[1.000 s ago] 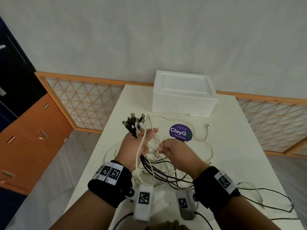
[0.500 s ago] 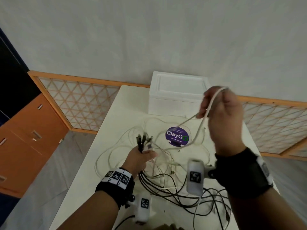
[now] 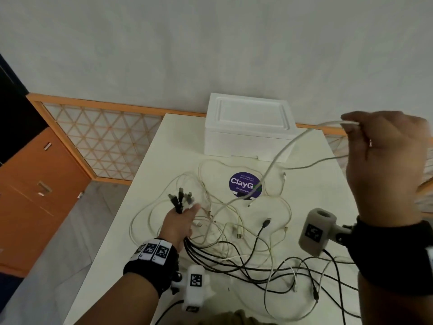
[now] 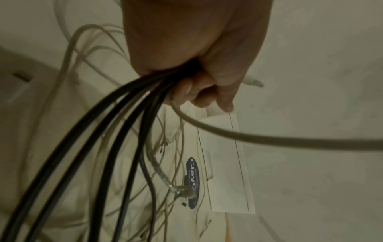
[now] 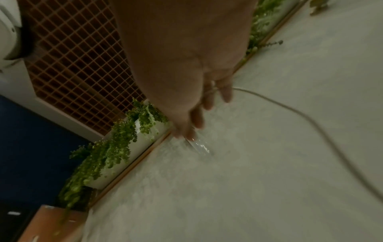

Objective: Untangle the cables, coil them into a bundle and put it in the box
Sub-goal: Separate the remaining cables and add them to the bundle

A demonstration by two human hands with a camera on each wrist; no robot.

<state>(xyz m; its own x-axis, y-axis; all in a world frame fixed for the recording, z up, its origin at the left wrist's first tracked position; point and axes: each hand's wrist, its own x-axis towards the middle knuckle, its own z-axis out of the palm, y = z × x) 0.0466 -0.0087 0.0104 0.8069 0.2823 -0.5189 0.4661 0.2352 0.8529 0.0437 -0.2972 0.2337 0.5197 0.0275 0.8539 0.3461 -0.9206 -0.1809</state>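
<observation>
My left hand [image 3: 181,222] grips a bunch of black cables [image 3: 179,199] low over the table, plug ends sticking up past the fingers; the left wrist view shows the black cables [image 4: 116,131] fanning out below the fist [image 4: 199,70]. My right hand [image 3: 384,160] is raised at the right and pinches a white cable [image 3: 276,160] that runs taut down to the tangle near the left hand. In the right wrist view the white cable [image 5: 311,121] trails from the fingers [image 5: 209,98]. Loose white and black cables [image 3: 234,233] lie tangled on the table. The white foam box [image 3: 249,130] stands shut at the far edge.
The white table [image 3: 311,202] carries a purple round sticker [image 3: 244,184] in front of the box. An orange-framed lattice rail [image 3: 103,146] runs behind the table, with orange drawers [image 3: 35,195] at the left. More black cables [image 3: 304,273] sprawl toward the front right edge.
My right hand has drawn the white cable up and out to the right, away from the left hand. The left hand has sunk lower toward the table, keeping the black bunch.
</observation>
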